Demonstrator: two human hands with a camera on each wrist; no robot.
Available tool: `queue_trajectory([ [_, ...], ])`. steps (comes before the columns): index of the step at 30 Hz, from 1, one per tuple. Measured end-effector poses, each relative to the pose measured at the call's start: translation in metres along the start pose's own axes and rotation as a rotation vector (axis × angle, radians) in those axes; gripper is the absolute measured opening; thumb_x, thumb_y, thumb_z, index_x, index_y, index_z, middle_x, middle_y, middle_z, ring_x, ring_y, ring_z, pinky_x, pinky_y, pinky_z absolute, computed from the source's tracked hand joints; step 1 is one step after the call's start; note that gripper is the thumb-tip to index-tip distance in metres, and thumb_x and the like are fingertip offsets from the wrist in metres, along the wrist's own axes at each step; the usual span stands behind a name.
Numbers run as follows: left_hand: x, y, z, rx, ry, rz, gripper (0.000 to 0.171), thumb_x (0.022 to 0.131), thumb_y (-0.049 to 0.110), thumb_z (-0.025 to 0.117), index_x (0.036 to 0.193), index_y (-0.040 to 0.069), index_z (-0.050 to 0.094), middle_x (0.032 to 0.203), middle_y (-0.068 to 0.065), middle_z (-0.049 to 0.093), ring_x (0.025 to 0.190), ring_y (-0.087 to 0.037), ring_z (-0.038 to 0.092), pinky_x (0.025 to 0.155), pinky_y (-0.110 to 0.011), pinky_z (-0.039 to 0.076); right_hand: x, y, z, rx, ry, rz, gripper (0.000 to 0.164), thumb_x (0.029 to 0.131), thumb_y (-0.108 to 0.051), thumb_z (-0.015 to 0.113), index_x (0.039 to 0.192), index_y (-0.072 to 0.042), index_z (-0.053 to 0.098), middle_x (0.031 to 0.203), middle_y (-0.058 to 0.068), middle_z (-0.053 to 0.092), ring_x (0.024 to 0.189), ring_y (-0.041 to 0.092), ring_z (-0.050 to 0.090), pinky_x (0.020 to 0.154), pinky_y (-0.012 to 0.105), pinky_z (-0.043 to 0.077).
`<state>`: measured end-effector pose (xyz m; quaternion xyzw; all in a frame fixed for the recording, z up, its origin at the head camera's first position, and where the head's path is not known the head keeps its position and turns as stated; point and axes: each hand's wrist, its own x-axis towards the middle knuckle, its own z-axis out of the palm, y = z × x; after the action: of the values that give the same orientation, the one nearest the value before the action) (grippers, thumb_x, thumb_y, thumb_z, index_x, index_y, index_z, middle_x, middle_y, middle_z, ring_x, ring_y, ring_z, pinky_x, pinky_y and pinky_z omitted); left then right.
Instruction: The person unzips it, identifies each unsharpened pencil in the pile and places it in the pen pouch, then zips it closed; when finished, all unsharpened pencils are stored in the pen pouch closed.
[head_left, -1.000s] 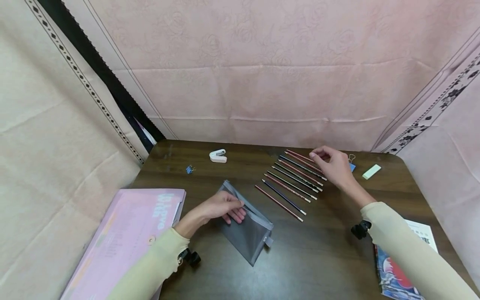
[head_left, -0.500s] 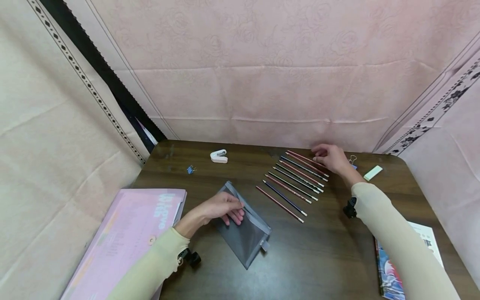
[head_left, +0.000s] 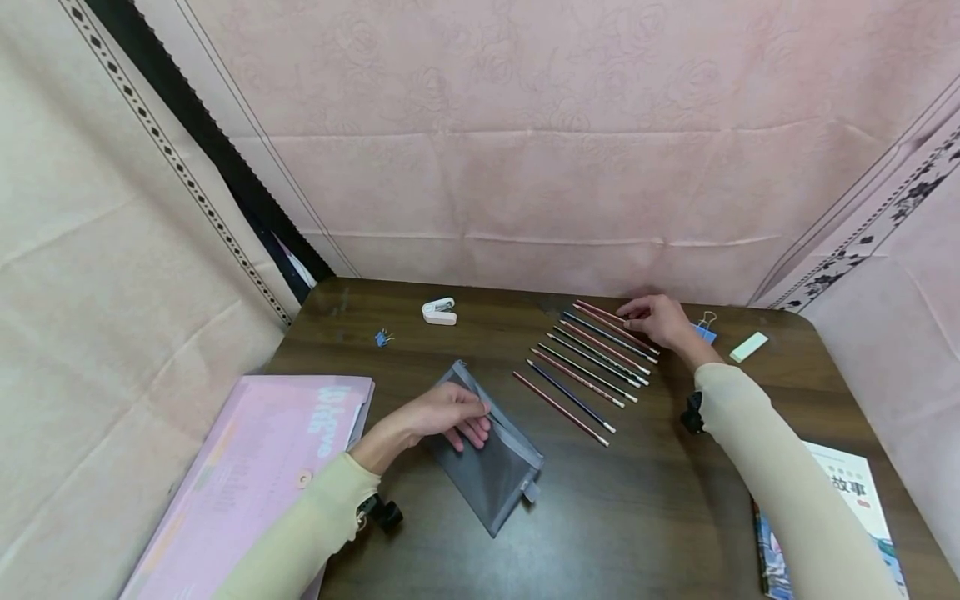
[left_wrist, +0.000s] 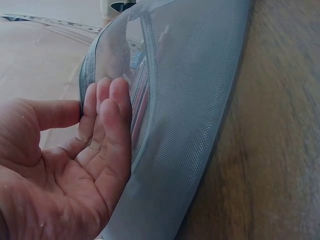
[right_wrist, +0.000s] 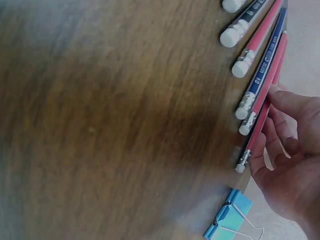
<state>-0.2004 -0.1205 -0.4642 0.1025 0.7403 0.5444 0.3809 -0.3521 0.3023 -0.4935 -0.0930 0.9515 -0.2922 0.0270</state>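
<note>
My left hand (head_left: 450, 417) pinches the edge of a grey mesh zipper pouch (left_wrist: 195, 100) between thumb and fingers, holding its mouth apart. Through the mesh in the left wrist view, pencils (left_wrist: 140, 95) show. On the dark wooden table several pencils (head_left: 564, 395) lie side by side in a slanted row, white eraser ends toward the right. At the far end of that row is my right hand (head_left: 658, 318). In the right wrist view its thumb and fingers pinch the outermost red pencil (right_wrist: 258, 131), close beside another red one.
A blue binder clip (right_wrist: 231, 215) and a pale green eraser (head_left: 748, 347) lie right of the pencils. At the back left are a white stapler (head_left: 439, 317) and small blue clip (head_left: 382, 338). A pink folder (head_left: 247, 467) covers the left side; books (head_left: 862, 483) lie front right, partly under the sleeve.
My right hand has shifted slightly at the far end of the pencil row, and its forearm has swung left, baring more of the binder clip. My left hand keeps its hold on the pouch.
</note>
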Motion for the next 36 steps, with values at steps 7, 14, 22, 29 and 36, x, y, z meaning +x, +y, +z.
queue_trajectory([
  [7,0.0,0.002,0.0,-0.003,-0.004,-0.006,0.032,0.099,0.029,0.051,0.096,0.001,0.066,0.086,-0.01,0.073,0.083,-0.023,0.074,0.061,-0.032,0.057,0.0,-0.001,0.0,-0.083,0.035,-0.047,0.015,0.088,-0.016,0.069,0.101,-0.018,0.076,0.11,0.009,0.072,0.105,0.029,0.061,0.086,0.046,0.048],
  [14,0.001,0.004,0.0,0.016,-0.002,-0.001,0.031,0.1,0.028,0.05,0.097,0.001,0.066,0.087,-0.01,0.073,0.082,-0.022,0.073,0.062,-0.033,0.058,-0.004,-0.005,-0.006,-0.178,0.101,-0.127,0.013,0.087,-0.015,0.069,0.098,-0.016,0.076,0.091,0.004,0.073,0.083,0.021,0.064,0.073,0.041,0.049],
  [22,0.003,0.008,0.0,0.046,-0.002,0.018,0.033,0.099,0.031,0.051,0.098,0.001,0.067,0.089,-0.011,0.074,0.083,-0.022,0.073,0.064,-0.034,0.058,-0.024,-0.031,-0.023,-0.305,0.11,-0.196,0.018,0.082,-0.013,0.072,0.1,-0.014,0.074,0.089,0.002,0.069,0.08,0.018,0.064,0.07,0.04,0.05],
  [29,0.006,0.01,0.0,0.056,-0.009,0.012,0.032,0.099,0.03,0.051,0.098,0.002,0.067,0.09,-0.011,0.074,0.083,-0.022,0.073,0.064,-0.034,0.058,-0.051,-0.08,-0.025,-0.239,0.221,-0.274,0.015,0.078,-0.015,0.069,0.092,-0.018,0.072,0.08,-0.005,0.068,0.071,0.011,0.062,0.065,0.033,0.047],
  [36,0.008,0.012,0.003,0.07,-0.014,0.021,0.033,0.099,0.032,0.052,0.098,0.002,0.067,0.091,-0.013,0.073,0.084,-0.023,0.073,0.064,-0.033,0.058,-0.078,-0.143,-0.005,0.07,0.211,-0.189,0.015,0.079,-0.014,0.068,0.093,-0.018,0.069,0.078,-0.004,0.068,0.069,0.012,0.061,0.062,0.026,0.047],
])
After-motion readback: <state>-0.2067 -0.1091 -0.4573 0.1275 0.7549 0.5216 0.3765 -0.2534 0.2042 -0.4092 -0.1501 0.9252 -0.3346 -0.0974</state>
